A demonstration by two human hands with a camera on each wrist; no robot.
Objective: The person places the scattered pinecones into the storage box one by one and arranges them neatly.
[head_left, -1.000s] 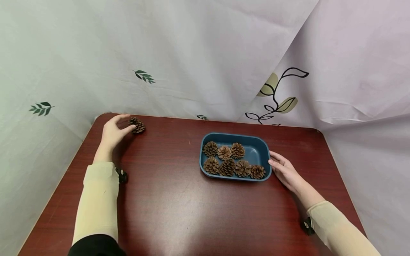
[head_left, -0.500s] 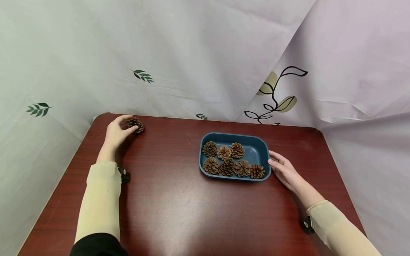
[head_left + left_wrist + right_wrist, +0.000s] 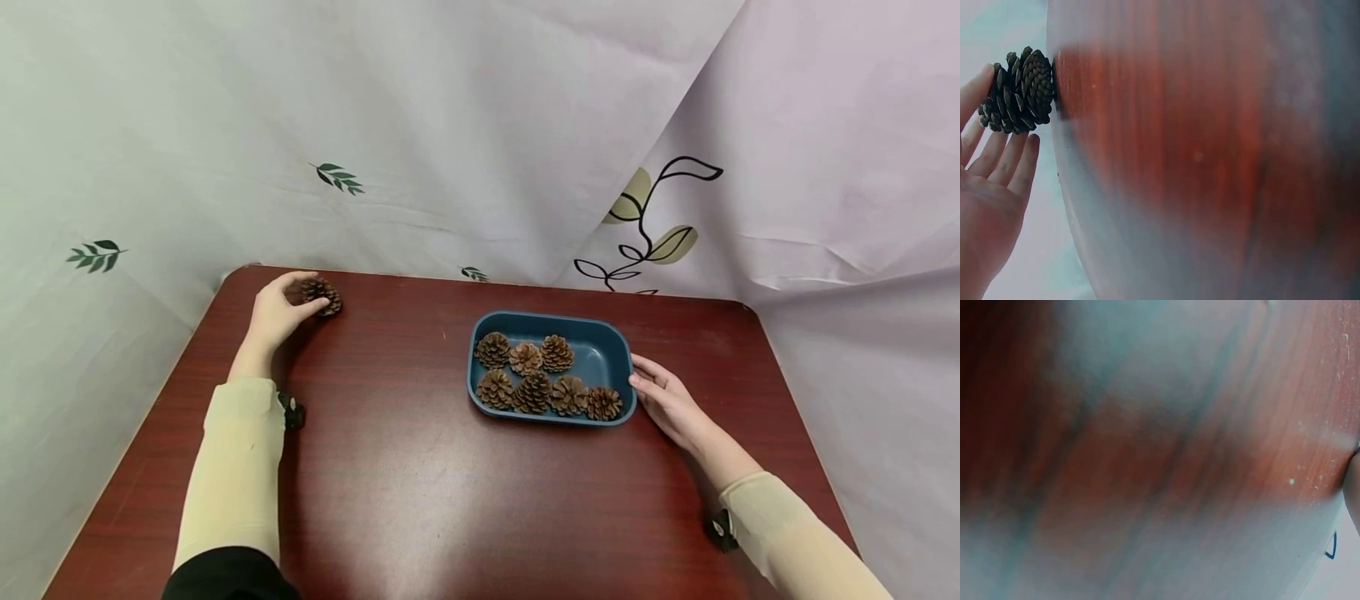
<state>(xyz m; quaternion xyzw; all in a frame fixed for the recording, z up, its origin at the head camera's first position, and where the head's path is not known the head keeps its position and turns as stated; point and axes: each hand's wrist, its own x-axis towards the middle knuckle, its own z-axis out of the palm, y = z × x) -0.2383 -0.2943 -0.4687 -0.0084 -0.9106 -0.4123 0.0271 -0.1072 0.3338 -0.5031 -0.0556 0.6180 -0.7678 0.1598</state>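
Note:
At the table's far left corner, my left hand [image 3: 276, 315] has its thumb and fingers around a brown pine cone [image 3: 321, 296]. In the left wrist view, the pine cone [image 3: 1019, 90] lies between the thumb and the fingertips, its base against the table. My right hand [image 3: 670, 408] holds the right end of a blue rectangular plastic box [image 3: 603, 373], the thumb on its rim and the fingers along its outer side. Several pine cones [image 3: 532, 392] lie inside the box in two rows. Only an edge of skin shows in the right wrist view.
The dark red wooden table [image 3: 390, 467] has rounded far corners. White cloth [image 3: 465, 142] with leaf prints hangs behind and at both sides. A small dark device [image 3: 291, 412] sits at the left wrist, and a similar device [image 3: 722, 531] at the right.
My left hand has moved slightly right, bringing its thumb and fingers further around the pine cone. The right hand and the box stay where they were.

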